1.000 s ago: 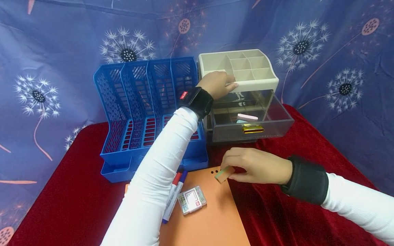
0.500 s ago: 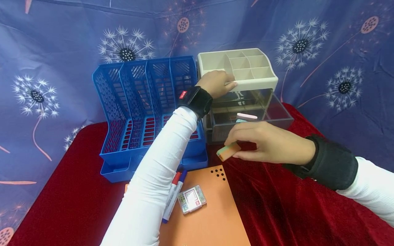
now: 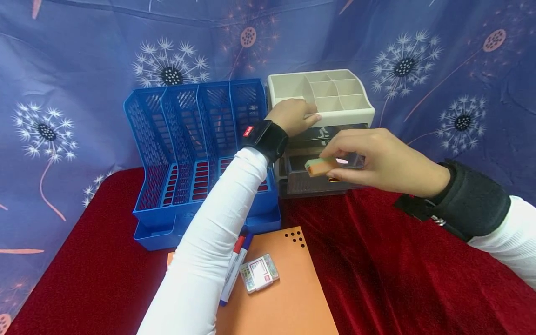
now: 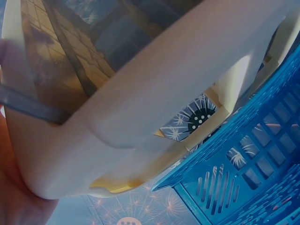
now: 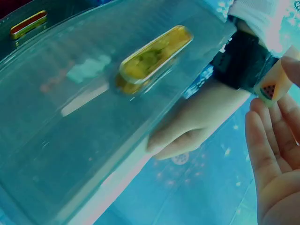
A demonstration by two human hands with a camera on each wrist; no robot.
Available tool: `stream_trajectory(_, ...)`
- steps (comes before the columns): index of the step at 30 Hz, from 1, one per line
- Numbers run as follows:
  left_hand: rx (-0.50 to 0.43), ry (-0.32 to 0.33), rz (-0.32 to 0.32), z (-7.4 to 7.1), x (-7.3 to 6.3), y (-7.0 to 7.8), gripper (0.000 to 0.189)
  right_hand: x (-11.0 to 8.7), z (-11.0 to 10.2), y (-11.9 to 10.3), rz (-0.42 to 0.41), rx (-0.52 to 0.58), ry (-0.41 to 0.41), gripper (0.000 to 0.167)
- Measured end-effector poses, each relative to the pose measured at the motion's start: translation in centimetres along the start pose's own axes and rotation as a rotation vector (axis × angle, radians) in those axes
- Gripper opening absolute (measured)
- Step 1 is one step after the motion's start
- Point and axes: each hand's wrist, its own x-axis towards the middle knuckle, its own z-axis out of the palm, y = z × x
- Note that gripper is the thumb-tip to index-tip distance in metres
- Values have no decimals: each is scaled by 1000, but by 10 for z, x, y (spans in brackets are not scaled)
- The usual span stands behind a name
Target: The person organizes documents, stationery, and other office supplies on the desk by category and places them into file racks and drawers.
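Note:
Over the pulled-out clear drawer, my right hand pinches a small orange and green eraser between thumb and fingers. A watermelon print shows on its end in the right wrist view. My left hand grips the upper front edge of the cream desk organizer, at its left compartment. Through the drawer's front, a whitish eraser and a light-blue one lie inside, near the gold handle. My right hand hides much of the drawer in the head view.
A blue file rack stands left of the organizer. On the orange board lie two markers and a small clear case with a white label. Dark red cloth covers the table.
My right hand has risen from beside the orange board to above the open drawer, carrying the eraser. My left hand keeps its place on the organizer.

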Motion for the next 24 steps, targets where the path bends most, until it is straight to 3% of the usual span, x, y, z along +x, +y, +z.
stream_trajectory(14,-32,-1,-11,3,0,1,35,-8,0,28,268,-100,39,24)
stream_trajectory(24,-26,0,-17,1,0,1,36,-7,10,40,453,-68,-34,20)
